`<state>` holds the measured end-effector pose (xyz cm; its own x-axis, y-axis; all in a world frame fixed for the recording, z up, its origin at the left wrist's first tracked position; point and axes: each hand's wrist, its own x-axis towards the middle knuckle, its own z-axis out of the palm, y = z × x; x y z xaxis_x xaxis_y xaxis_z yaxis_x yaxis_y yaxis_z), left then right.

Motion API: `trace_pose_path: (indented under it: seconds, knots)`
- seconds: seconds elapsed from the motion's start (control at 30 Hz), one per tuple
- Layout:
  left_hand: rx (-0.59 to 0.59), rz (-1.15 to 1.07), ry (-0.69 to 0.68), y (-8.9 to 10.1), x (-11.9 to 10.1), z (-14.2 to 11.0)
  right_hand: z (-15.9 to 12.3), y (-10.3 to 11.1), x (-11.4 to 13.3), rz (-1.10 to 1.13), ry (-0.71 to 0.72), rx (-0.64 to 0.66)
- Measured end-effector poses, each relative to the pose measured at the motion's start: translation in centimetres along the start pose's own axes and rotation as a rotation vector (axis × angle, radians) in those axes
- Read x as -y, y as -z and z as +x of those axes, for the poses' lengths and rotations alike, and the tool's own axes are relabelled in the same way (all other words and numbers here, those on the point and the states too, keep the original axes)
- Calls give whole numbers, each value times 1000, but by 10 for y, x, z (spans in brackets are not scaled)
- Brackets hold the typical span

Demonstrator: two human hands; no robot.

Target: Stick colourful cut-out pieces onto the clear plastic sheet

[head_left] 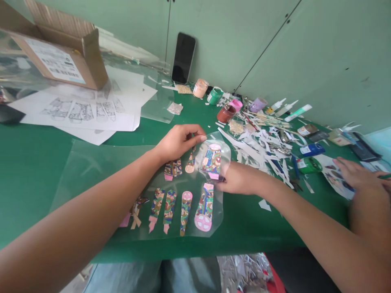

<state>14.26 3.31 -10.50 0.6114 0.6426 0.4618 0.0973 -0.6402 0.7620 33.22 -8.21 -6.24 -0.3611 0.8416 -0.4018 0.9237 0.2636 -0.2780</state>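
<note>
A clear plastic film (pixel 100 162) lies on the green table, with several camouflage-patterned paper cut-outs with pink ends on it. My left hand (pixel 181 142) pinches the film near its upper right corner, thumb and forefinger together. That corner is raised and curled around a wide camouflage cut-out (pixel 212 158). From the right, my right hand (pixel 240 178) reaches to this raised part; its fingers are mostly hidden behind film and cut-out. Below lie a long cut-out with a pink round end (pixel 204 211), a narrower one (pixel 185 211) and two slim ones with pink tips (pixel 155 207).
White paper scraps (pixel 262 150) and open paint jars (pixel 226 113) cover the back right. A phone (pixel 183 57) leans on the green wall. Printed sheets (pixel 122 114) and a cardboard box (pixel 70 57) stand at left. Another person's hand (pixel 357 173) rests at the right.
</note>
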Motion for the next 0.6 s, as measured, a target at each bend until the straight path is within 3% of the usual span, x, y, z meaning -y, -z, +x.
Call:
trace_pose_path:
  seconds: [0.27, 0.6]
  knots:
    - [-10, 11, -6, 0, -1, 0, -3, 6, 1, 137, 25, 95]
    - [-7, 3, -20, -2, -2, -1, -7, -6, -4, 333, 95, 157]
